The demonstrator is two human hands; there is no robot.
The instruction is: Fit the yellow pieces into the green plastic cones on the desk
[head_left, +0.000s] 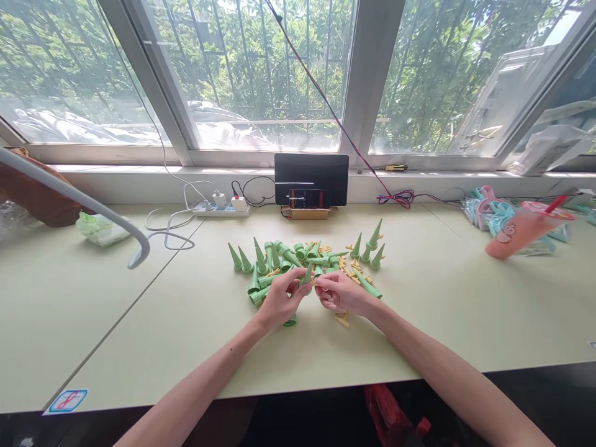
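My left hand [282, 294] is closed around a green plastic cone [308, 274], its pointed tip upward. Close beside it, my right hand [339, 292] pinches a small yellow plastic piece [315, 282] against the cone's side; fingers partly hide where the two meet. Behind both hands lies a heap of green cones [291, 254], some standing, others on their sides. Small yellow pieces [350, 268] are scattered to the right of the heap, and one T-shaped yellow piece [343, 321] lies below my right hand. Several upright cones [374, 236] with yellow pieces on them stand at the back right.
A tablet [311, 177] with a phone [310, 198] in front leans at the window wall. A power strip [223, 210] with cables lies left of it. An orange drink cup [521, 230] and bagged scissors-like items [488, 208] are at right; a white curved bar [79, 198] crosses the left.
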